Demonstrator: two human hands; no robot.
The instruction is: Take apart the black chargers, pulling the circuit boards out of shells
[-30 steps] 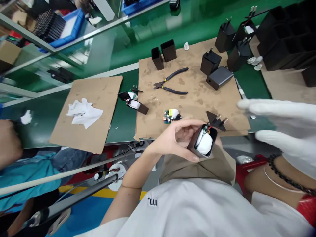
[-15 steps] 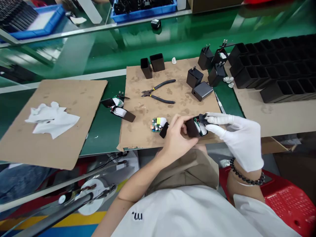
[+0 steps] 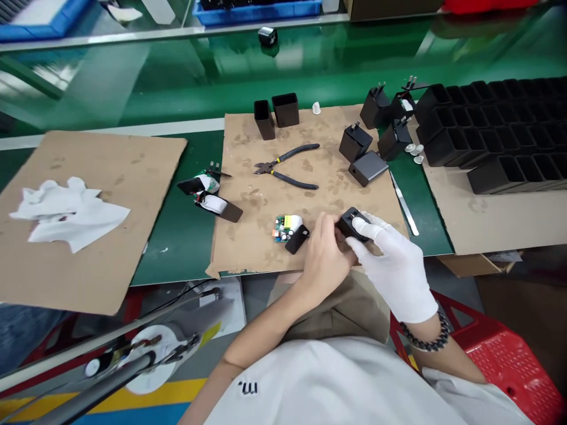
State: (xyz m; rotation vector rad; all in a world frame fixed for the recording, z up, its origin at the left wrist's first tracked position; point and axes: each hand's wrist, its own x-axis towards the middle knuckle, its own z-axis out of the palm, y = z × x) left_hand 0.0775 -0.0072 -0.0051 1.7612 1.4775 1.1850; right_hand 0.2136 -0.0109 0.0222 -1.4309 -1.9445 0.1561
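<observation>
My bare left hand and my white-gloved right hand are both closed on one black charger housing, held just above the near edge of the middle cardboard sheet. The gloved fingertips press on its top end. Just left of my left hand lies a green circuit board with a black piece against it.
Cutting pliers lie mid-sheet. Two empty black shells stand at the back. Several black chargers sit at the right. Rows of black housings fill the far right. A metal blade lies beside them. White cloth rests on the left cardboard.
The gloved right hand came in from the right and closed on the housing held by the left hand. The white insert seen in the open housing no longer shows.
</observation>
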